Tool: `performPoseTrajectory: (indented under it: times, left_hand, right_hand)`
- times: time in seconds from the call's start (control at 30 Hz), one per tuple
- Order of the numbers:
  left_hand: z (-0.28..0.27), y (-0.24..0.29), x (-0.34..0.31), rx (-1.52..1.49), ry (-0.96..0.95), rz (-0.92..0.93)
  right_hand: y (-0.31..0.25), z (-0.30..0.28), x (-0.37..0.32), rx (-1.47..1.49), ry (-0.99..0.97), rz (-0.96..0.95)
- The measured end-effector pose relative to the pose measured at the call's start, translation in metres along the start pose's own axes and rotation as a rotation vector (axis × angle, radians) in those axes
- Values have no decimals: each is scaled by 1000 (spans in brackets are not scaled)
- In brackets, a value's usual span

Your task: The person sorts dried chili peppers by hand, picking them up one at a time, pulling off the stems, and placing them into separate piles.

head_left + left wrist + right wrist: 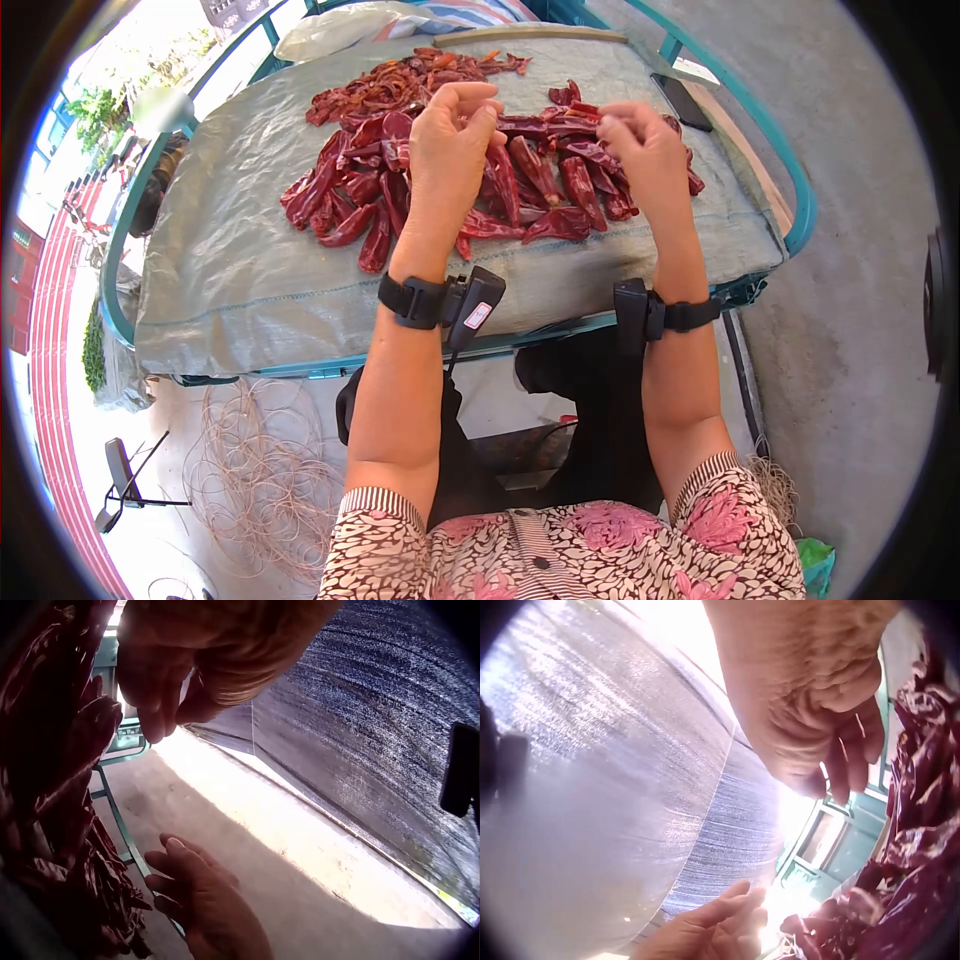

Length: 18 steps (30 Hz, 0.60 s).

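A pile of wrinkled, dark red dried chili peppers (375, 235) lies on a greyish woven plastic sheet (230, 230). My left hand (447, 150) is raised over the pile's middle, fingers loosely bent, with nothing visible in them. To its right, my right hand (648, 160) hovers over the pile's right side; its bent fingertips overlap the peppers in the head view. The left wrist view shows this right hand (210, 907) with loosely spread fingers and no pepper in them. Both hands stand apart, palms turned toward each other.
Behind the whole peppers is a heap of smaller, orange-red pepper pieces (380, 80). A teal metal rail (790, 170) frames the sheet. A dark phone-like slab (683, 102) lies at the right. Tangled cord (265, 470) and a small black stand (125, 480) are on the floor.
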<state>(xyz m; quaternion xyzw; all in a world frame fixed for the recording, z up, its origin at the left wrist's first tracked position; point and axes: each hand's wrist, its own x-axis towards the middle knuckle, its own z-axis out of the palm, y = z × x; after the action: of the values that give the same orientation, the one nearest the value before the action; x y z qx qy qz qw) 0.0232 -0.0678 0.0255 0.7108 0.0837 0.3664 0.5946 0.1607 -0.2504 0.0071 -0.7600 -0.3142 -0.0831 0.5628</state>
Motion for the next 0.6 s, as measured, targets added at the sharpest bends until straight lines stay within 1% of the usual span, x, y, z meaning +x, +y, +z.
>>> performPoseTrajectory:
  times: [0.03, 0.13, 0.17, 0.27, 0.3, 0.33, 0.4, 0.5, 0.6]
  left_hand:
    - [2, 2, -2, 3, -16, -6]
    - [8, 3, -3, 7, -69, -21]
    - [10, 3, -4, 8, -88, -25]
    - [15, 4, -4, 59, -129, -37]
    - [17, 3, -4, 73, -132, -27]
    - [18, 3, -4, 86, -135, -17]
    - [19, 0, -5, 106, -135, -1]
    - [18, -3, -5, 119, -127, 14]
    - [17, -5, -6, 123, -127, 11]
  right_hand:
    - [-15, -3, -9, -204, -22, -6]
    - [-42, -11, -26, -577, -240, 69]
    - [-48, -11, -30, -652, -297, 88]
    - [-42, -2, -37, -743, -418, -4]
    - [-34, 3, -38, -708, -363, -58]
    - [-29, 4, -37, -706, -364, -43]
    - [-23, 5, -34, -702, -369, -11]
    - [-20, 2, -26, -499, -365, 103]
    - [-32, -3, -22, -482, -253, 153]
